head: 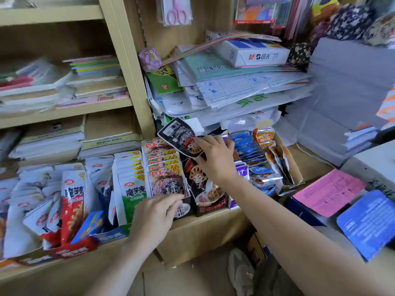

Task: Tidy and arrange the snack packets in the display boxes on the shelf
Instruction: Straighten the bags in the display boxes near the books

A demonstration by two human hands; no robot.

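Left hand (157, 218), fingers relaxed, seemingly rests on the front of a display box (187, 210); right hand (215, 159) pinches a black snack packet (177, 135).

Straight in front of the black display box (210, 208), out past the shelf edge (213, 229), the room is open, and both forearms reach in that way. Above the box's front half the air is free too. Behind it the pile of wrapped papers (235, 92) juts forward over the rear packets, leaving only a low gap (the right hand (215, 159) and the black packet (181, 137) it pinches fill most of it). To its left a row of yellow-labelled packets (165, 167) presses against it, the left hand (156, 216) lying across that row's front. To its right purple packets (242, 170) are wedged in, then a cardboard box of blue packets (290, 161). Behind-left stands the shelf upright (128, 71).
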